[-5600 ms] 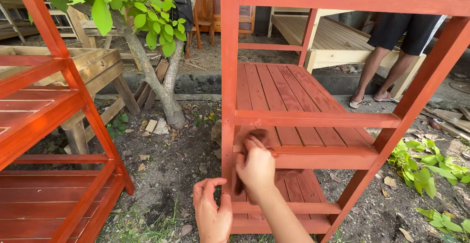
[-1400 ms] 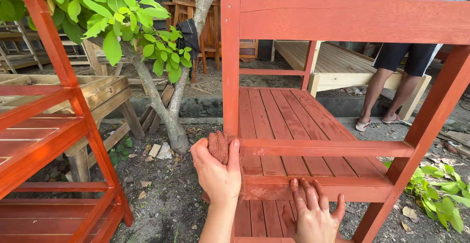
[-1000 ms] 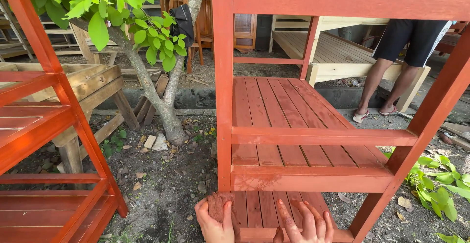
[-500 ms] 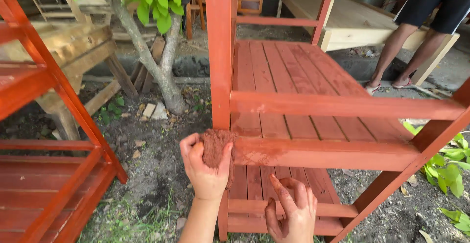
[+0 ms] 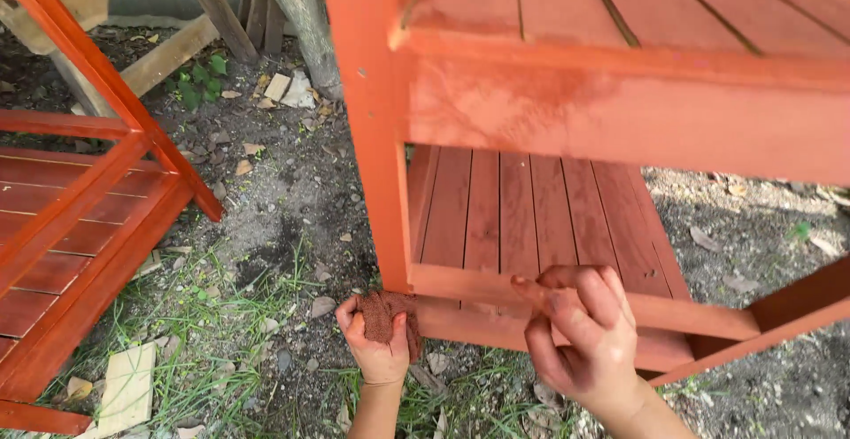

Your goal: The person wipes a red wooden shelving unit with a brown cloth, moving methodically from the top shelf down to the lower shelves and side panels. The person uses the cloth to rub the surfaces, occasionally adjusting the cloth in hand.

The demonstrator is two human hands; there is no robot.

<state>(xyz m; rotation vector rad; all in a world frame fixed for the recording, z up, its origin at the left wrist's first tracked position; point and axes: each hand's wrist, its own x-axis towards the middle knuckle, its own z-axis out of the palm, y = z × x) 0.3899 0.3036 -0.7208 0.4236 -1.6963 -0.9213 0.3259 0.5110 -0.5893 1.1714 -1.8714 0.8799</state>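
Left hand: the left hand (image 5: pixel 379 343) is closed around a small reddish-brown rubbing pad (image 5: pixel 387 313), thumb and fingers wrapped about its sides, palm facing the wood.
Pad position: the pad is pressed against the foot of the red corner post (image 5: pixel 376 129), right where the post meets the lower front rail (image 5: pixel 567 302).
Right hand: the right hand (image 5: pixel 584 337) holds nothing; its fingers are loosely curled and stained red, hovering just in front of the lower front rail, to the right of the pad.
Nearer hand: the left hand is the 1 in contact with the work; the right is apart from it.
Direction of the wood: from the left hand the post rises straight up, and the rail runs off to the right, its long axis level and passing under the right hand.
Behind the rail: the lower slatted shelf (image 5: pixel 522 209) lies beyond, its boards running away from the person.
Above: the upper shelf rail (image 5: pixel 620 111) crosses overhead.
Ground: bare soil and sparse grass (image 5: pixel 221 315) lie under both hands.
Left edge: a second red shelf frame (image 5: pixel 80 209) stands well apart.
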